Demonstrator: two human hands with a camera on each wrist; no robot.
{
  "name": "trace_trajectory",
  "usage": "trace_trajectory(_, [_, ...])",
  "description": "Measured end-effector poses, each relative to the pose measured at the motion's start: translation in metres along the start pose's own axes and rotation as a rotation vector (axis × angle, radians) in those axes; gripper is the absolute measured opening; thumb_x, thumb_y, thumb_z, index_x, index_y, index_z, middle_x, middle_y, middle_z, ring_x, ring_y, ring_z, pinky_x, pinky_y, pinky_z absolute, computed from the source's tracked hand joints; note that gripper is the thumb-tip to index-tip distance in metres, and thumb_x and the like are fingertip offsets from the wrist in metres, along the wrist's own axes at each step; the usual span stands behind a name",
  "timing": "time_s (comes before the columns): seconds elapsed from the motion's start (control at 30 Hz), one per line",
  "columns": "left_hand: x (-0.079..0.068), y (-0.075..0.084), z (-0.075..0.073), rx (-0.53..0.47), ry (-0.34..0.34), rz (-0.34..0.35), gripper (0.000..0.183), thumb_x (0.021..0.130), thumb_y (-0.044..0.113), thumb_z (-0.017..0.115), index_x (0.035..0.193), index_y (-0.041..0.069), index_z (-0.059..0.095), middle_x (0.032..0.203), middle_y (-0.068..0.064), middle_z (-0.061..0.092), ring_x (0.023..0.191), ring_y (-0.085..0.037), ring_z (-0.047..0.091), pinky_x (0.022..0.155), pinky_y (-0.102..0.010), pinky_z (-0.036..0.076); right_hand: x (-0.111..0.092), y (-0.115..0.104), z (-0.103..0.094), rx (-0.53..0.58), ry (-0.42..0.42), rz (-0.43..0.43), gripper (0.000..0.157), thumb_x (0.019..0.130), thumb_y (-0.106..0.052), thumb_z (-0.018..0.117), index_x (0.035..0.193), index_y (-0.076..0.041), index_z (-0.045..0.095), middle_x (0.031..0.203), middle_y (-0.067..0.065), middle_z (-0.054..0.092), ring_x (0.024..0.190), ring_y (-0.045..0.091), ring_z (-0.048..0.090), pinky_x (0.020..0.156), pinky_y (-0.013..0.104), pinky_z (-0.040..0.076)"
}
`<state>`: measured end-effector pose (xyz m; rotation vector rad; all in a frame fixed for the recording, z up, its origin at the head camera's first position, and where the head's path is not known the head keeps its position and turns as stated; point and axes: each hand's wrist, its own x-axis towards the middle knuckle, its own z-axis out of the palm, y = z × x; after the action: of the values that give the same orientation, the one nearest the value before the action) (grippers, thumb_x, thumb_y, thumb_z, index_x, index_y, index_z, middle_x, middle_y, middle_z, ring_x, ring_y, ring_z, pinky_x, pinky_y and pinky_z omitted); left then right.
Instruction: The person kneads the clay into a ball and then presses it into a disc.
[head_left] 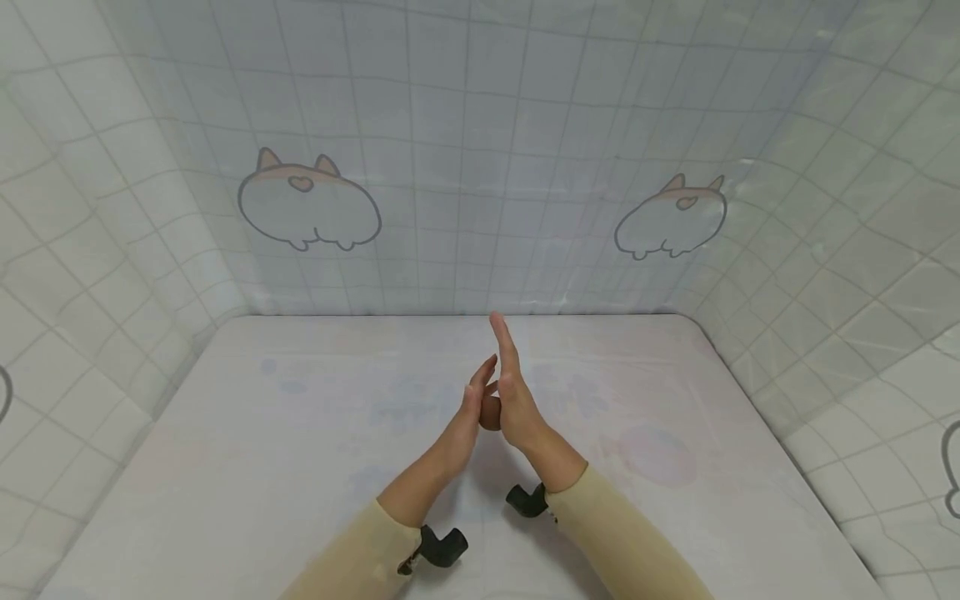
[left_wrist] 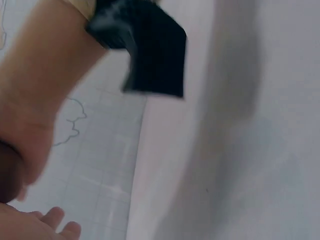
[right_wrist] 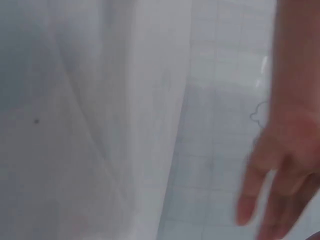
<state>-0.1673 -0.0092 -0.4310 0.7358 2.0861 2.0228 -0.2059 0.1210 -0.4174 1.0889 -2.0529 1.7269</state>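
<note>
A small brown ball (head_left: 490,413) sits between my two palms, above the table. My left hand (head_left: 463,423) presses it from the left, fingers pointing up and away. From the right, my right hand (head_left: 519,408) presses against it with straight fingers, its fingertips reaching higher than the left's. In the left wrist view the ball (left_wrist: 9,175) shows partly at the left edge, between a palm and some fingers (left_wrist: 52,222). The right wrist view shows a blurred hand (right_wrist: 285,170) with extended fingers; the ball is not visible there.
A pale, faintly patterned table cover (head_left: 300,450) lies below the hands. Grid-patterned curtains (head_left: 465,167) with cartoon animal drawings stand at the back and both sides. Black elbow-shaped pieces (head_left: 444,547) are attached at both wrists, near the beige sleeves (head_left: 360,554).
</note>
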Motion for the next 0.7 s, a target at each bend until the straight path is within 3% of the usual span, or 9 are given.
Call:
trace_trajectory(0.17, [0.001, 0.005, 0.002, -0.106, 0.003, 0.105, 0.091, 0.094, 0.076, 0.002, 0.161, 0.015, -0.005, 0.167, -0.006, -0.009, 0.152, -0.038, 0.005, 0.113, -0.070, 0.002, -0.001, 0.008, 0.000, 0.009, -0.050, 0.028, 0.095, 0.092, -0.081, 0.008, 0.161, -0.017, -0.007, 0.168, 0.003, -0.007, 0.153, 0.026, -0.005, 0.112, 0.067, 0.013])
trace_trajectory(0.33, [0.001, 0.011, 0.002, -0.107, 0.095, 0.206, 0.089, 0.095, 0.075, 0.004, 0.161, 0.016, -0.006, 0.167, -0.004, -0.011, 0.152, -0.035, 0.001, 0.115, -0.064, -0.003, -0.005, 0.010, 0.004, -0.003, -0.092, 0.019, 0.093, 0.094, -0.077, 0.006, 0.161, -0.014, -0.005, 0.168, 0.005, -0.005, 0.153, 0.027, -0.002, 0.115, 0.065, 0.005])
trace_trajectory(0.7, [0.009, 0.016, -0.002, -0.004, 0.334, 0.228, 0.092, 0.091, 0.083, 0.011, 0.161, 0.026, -0.004, 0.167, 0.002, -0.001, 0.152, -0.025, 0.002, 0.111, -0.070, -0.003, -0.017, 0.003, 0.015, 0.061, -0.183, -0.052, 0.094, 0.095, -0.077, 0.004, 0.161, -0.010, -0.004, 0.168, 0.007, -0.002, 0.153, 0.028, -0.005, 0.116, 0.064, 0.002])
